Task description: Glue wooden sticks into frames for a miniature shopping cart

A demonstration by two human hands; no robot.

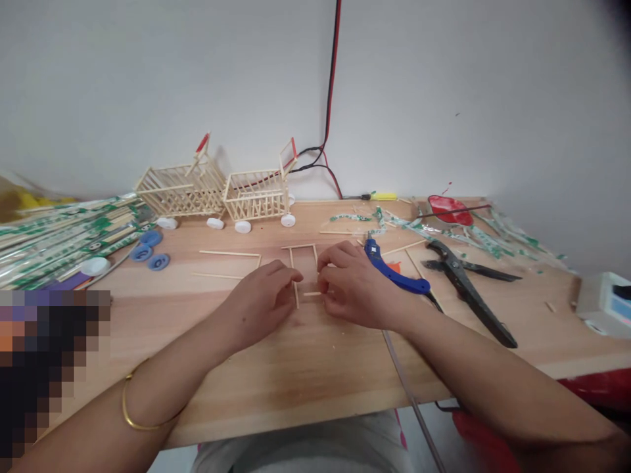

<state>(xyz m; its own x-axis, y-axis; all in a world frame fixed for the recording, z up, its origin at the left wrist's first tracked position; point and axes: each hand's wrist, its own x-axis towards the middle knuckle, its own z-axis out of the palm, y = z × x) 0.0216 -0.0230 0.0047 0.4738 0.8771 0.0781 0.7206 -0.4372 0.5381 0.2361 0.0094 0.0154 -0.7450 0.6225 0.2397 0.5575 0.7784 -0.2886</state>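
Note:
A small frame of thin wooden sticks [292, 259] lies flat on the wooden table [296, 368], with a crossbar at its far end and two side sticks coming toward me. My left hand [263, 302] is curled at the left side stick, its fingertips against it. With fingers bent together, my right hand [348, 282] pinches a short wooden stick [311, 294], which points left toward that side stick. The right side stick runs in beside my right fingers, which hide its near end. Left of my left hand lies another joined stick piece [229, 253].
Two stick-built carts [259, 197] with white wheels stand along the wall. Wrapped stick bundles [93, 230] and blue wheels [141, 253] lie left. A blue glue gun [397, 276], black-handled cutters [473, 299], torn wrappers [419, 226] and a white box [604, 305] are right.

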